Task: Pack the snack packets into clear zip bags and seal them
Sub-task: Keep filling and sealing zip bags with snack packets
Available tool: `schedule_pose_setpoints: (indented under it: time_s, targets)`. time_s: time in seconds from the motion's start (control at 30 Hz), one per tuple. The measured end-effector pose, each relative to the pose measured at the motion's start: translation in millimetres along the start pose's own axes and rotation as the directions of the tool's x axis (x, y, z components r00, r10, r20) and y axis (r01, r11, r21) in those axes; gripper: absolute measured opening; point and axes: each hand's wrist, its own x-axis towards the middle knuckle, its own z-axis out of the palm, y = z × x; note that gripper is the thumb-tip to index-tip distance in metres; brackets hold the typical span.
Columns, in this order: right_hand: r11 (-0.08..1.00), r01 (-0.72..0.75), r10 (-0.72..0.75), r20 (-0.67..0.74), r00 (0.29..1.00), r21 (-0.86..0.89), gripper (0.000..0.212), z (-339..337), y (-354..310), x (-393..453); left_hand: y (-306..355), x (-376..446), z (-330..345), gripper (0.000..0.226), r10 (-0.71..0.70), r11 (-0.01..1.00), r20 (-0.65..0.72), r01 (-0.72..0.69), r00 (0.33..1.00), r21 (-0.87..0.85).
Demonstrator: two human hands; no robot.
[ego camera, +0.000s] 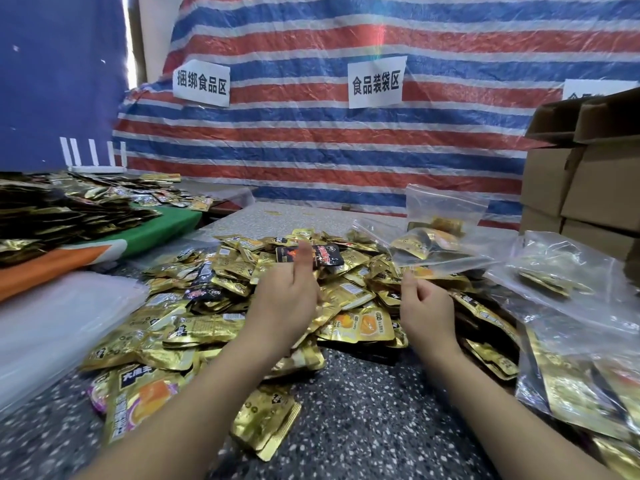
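Observation:
A heap of gold snack packets (221, 327) covers the speckled table (363, 410). My left hand (289, 296) hovers over the heap with one digit stretched up across a black packet (329, 258); whether it grips that packet is unclear. My right hand (427, 306) is beside it with fingers loosely curled and nothing seen between them. Its thumb tip is at the near edge of a clear zip bag (440, 251) holding a few packets, which lies blurred on the far side of the heap. Another filled zip bag (561, 271) lies to the right.
More filled clear bags (581, 386) are piled at the right edge. Cardboard boxes (585, 188) are stacked at the back right. A stack of flat clear bags (59, 327) sits on the left. Dark packets (59, 213) lie on a green cloth beyond. A striped tarp hangs behind.

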Motion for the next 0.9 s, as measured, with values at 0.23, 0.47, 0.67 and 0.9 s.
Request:
schedule_pose_setpoints:
  time_s: [0.23,0.47,0.67,0.9]
  targets:
    - [0.980,0.163,-0.150,0.116,0.982,-0.117,0.055,14.3,0.2,-16.1,-45.2,55.9,-83.3,0.035,0.034,0.689,-0.074,0.031,0.997,0.724]
    - [0.902,0.321,-0.274,0.193,0.942,-0.288,0.054,17.9,-5.2,-28.0,-128.2,64.6,-186.1,0.052,-0.391,0.180,-0.270,0.361,0.880,0.915]
    - [0.878,0.362,-0.303,0.222,0.927,-0.314,0.054,17.1,-0.8,-30.4,-155.7,54.3,-199.5,0.052,-0.523,0.137,-0.250,0.370,0.815,0.919]
    - [0.877,0.353,-0.289,0.228,0.930,-0.327,0.052,15.8,-1.4,-30.0,-131.8,52.8,-179.3,0.036,-0.472,0.193,-0.272,0.399,0.839,0.896]
